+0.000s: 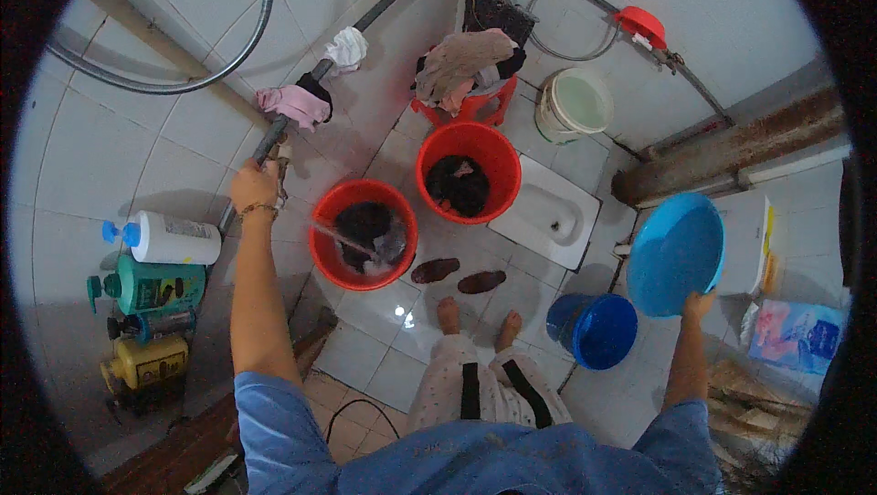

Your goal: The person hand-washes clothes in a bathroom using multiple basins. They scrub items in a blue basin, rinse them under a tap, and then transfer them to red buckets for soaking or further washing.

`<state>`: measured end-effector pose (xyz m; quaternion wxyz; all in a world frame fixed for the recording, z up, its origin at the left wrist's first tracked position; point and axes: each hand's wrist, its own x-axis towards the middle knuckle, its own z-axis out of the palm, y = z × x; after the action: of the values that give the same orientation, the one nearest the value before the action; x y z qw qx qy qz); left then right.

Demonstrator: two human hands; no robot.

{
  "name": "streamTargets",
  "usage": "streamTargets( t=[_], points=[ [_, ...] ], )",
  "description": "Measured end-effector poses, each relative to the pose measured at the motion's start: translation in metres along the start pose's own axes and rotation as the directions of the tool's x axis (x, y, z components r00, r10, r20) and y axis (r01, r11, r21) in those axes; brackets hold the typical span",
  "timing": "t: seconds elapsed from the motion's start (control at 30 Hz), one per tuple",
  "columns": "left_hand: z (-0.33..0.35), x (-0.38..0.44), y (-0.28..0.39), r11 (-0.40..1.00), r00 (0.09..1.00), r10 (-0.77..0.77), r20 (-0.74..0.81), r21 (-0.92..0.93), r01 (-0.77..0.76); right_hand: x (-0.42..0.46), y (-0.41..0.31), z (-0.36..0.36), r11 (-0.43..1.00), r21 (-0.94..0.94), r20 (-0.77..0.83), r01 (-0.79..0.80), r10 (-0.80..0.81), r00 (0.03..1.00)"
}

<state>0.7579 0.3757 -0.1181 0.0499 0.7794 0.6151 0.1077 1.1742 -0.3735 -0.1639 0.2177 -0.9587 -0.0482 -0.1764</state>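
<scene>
My left hand (255, 187) is at a tap on the wall pipe (274, 137); its fingers are partly hidden, so its grip is unclear. Water runs from there into a red bucket (318, 262) holding dark wet cloth (363, 224). A second red bucket (505, 187), with dark clothes (460, 183) in it, stands beyond to the right. Out to the right, my right hand (697, 304) grips the rim of a light blue plastic basin (675, 255), held tilted above the floor near a dark blue bucket (603, 332).
Clothes (466, 63) lie heaped on a red plastic stool (493, 108). A white bucket (574, 101) of water stands near the squat toilet (555, 211). Brown slippers (481, 281) lie before my bare feet. Pump bottles (178, 238) line the left wall. Small garments (298, 104) hang on the pipe.
</scene>
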Motion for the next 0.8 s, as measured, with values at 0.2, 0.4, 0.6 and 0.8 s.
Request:
streamTargets(
  t=[0.2, 0.4, 0.6, 0.8],
  points=[
    [0.024, -0.026, -0.022, 0.985, 0.991, 0.062, -0.118, -0.154, -0.080, -0.032, 0.025, 0.014, 0.934, 0.352, 0.099, -0.070, 0.037, 0.994],
    [0.015, -0.036, -0.025, 0.907, 0.933, 0.252, -0.256, -0.274, -0.320, -0.046, 0.023, 0.005, 0.982, 0.112, 0.132, -0.154, 0.139, 0.982],
    [0.017, -0.037, -0.036, 0.917, 0.948, 0.234, -0.214, -0.276, -0.289, -0.050, 0.014, 0.014, 0.949, 0.228, 0.155, -0.220, 0.188, 0.970],
    [0.011, -0.040, -0.058, 0.812, 0.919, 0.347, -0.189, -0.429, -0.395, -0.037, 0.041, 0.027, 0.593, 0.604, 0.433, -0.533, 0.316, 0.844]
  ],
)
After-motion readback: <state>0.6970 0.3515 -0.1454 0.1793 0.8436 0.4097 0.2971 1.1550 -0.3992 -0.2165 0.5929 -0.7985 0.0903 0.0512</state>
